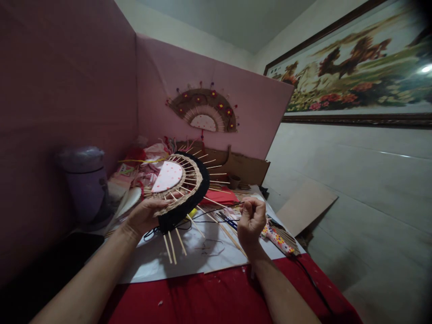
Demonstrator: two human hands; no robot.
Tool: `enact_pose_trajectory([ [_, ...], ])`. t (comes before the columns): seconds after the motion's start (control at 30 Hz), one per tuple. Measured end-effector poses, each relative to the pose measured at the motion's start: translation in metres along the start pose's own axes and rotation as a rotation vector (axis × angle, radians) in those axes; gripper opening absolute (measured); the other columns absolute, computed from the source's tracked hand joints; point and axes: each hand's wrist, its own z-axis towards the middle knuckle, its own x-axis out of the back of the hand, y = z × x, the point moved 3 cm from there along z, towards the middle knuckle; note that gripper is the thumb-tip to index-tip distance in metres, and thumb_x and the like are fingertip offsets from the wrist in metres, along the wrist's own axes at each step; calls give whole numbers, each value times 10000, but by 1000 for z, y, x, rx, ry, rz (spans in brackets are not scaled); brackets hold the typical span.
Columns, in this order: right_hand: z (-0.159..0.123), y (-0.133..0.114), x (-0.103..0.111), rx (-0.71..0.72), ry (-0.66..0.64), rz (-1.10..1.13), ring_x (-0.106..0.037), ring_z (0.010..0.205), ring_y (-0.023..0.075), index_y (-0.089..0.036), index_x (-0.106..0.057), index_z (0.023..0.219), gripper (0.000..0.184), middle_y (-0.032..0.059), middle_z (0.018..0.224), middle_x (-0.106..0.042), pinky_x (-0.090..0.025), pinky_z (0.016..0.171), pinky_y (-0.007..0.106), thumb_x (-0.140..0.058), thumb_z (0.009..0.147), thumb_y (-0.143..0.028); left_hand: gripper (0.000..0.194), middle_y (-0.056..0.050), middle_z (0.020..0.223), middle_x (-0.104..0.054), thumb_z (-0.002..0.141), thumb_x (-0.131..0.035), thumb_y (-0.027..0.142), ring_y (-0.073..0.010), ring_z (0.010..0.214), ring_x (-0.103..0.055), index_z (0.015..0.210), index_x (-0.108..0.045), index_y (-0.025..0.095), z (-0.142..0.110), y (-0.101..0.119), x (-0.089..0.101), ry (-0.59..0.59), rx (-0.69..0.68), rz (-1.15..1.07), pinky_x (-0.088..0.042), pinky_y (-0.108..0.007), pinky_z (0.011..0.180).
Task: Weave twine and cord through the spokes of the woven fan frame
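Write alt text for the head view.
Left hand holds a half-round fan of sticks, braided fiber and black cord; right hand pinches a dark strand. Behind, a flower-decorated fan hangs on a pink panel.

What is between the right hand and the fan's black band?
Head view: thin black cord stretches between the right hand and the black band; pale sticks also lie there.

The half-round stick fan, tilted, black-edged with a dotted pink-white centre, lies in the left hand; black cord stretches rightward.
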Motion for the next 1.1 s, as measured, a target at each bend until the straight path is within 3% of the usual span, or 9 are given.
enact_pose_trajectory([
  [0.67, -2, 4, 0, -57, -17, 4, -498, 605, 110, -189, -476, 825, 105, -19, 698, -497, -417, 583, 248, -455, 887, -271, 608, -148, 958, -703, 682, -522, 38, -231, 858, -674, 1286, -455, 41, -2, 3, -4, 67, -48, 13, -542, -279, 773],
  [0.97, -1, 2, 0, -86, -2, 4, -491, 584, 103, -185, -482, 828, 112, -22, 689, -497, -414, 570, 240, -458, 885, -279, 435, -167, 972, -694, 705, -512, 36, -247, 867, -669, 1137, -561, 33, -1, 2, -1, 72, -34, -6, -538, -340, 795],
  [1.1, -1, 3, 0, -86, -2, 27, -488, 577, 99, -187, -477, 826, 116, -22, 694, -497, -414, 562, 237, -455, 889, -283, 517, -161, 994, -690, 700, -522, 39, -248, 898, -662, 1217, -517, 44, 0, 2, 1, 60, -45, 5, -527, -328, 824],
])
